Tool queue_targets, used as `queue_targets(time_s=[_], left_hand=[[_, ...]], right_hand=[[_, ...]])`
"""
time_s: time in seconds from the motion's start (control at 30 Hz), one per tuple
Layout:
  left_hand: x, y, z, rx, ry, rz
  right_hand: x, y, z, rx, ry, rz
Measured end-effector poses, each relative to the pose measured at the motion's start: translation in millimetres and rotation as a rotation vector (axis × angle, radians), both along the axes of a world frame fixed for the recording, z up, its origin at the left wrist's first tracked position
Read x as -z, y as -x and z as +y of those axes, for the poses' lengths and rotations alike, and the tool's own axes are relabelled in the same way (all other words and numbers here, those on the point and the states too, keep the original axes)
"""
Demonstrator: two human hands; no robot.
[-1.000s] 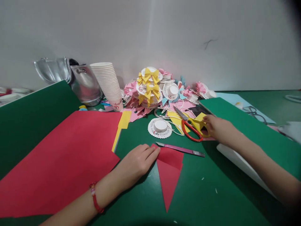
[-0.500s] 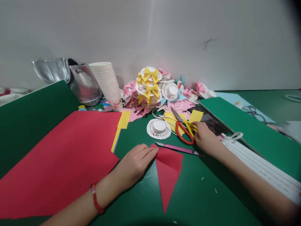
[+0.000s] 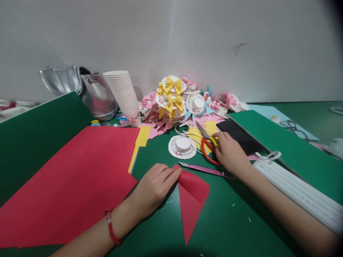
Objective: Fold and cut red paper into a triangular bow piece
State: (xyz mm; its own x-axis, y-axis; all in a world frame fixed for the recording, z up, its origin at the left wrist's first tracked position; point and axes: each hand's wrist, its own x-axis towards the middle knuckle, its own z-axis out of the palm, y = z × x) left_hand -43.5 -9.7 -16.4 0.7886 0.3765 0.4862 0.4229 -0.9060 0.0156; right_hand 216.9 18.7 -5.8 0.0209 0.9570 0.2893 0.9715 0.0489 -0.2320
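The left hand (image 3: pixel 154 184) pinches the folded paper (image 3: pixel 189 210) by its corner, presumably to steady it — the right hand (image 3: pixel 232 153) partly covers the scissors (image 3: pixel 204 133), so its grip I cannot tell.

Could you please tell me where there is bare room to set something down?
The green table has room between the folded red paper and the right forearm, bar small white scraps; another patch lies between the left forearm and that paper. It is crowded beyond, around the scissors and pile of paper crafts.
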Motion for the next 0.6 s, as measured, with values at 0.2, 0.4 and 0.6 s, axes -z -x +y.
queue_targets(time_s=[0.2, 0.4, 0.6], left_hand=[[0.3, 0, -1, -0.075, -0.053, -0.1], [-2.3, -2, -1, -0.162, 0.106, -0.178], [-8.8, -2, 3, -0.368, 0.285, -0.397]], right_hand=[[-33.0, -41, -10, 0.303, 0.117, 0.011], [-38.0, -45, -15, 0.303, 0.061, 0.144], [-26.2, 25, -39, -0.07, 0.166, 0.262]])
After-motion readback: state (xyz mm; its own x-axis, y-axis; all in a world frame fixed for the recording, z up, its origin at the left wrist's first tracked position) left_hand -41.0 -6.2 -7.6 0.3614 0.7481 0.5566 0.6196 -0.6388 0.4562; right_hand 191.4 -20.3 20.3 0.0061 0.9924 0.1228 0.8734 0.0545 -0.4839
